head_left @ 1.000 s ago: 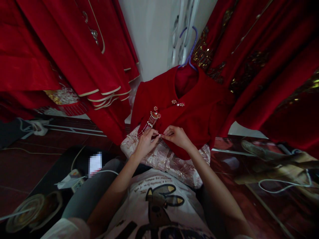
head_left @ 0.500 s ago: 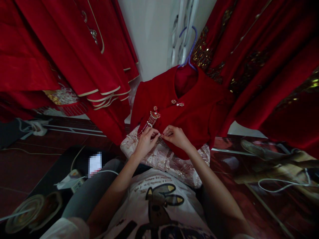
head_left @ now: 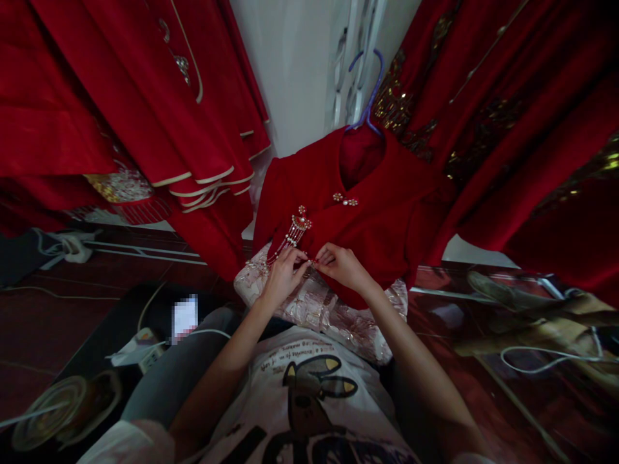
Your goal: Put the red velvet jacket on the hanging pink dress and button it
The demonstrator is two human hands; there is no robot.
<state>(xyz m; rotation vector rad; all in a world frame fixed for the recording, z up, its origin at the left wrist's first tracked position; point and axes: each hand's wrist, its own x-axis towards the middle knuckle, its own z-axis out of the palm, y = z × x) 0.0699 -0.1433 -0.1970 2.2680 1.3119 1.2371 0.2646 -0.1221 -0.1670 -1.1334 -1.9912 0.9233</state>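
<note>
Left hand and right hand are met fingertip to fingertip at the front edge of a red jacket. Both sets of fingers are drawn narrow, pinched on a small gold-and-pearl fastening at the jacket's closing edge; the piece is too small for its form to be made out. Against the frames from a second and half a second back, hardly any change is noted: the same pinch is kept at the same spot, with the right hand's fingers curled a shade tighter.

Just up and left of the left hand, a beaded tassel ornament is pinned to the jacket front. Higher, below the collar, a pearl clasp is seen closed. The jacket is hung on a purple hanger near a white wall, its hem resting over a pale embroidered cloth laid across the lap.

Further out, red garments with cream piping are hung at left, and red garments with gold embroidery at right. On the dark floor at lower left, a lidded plastic cup and a white charger with cable are lying. A white cord is looped on the floor at right.
</note>
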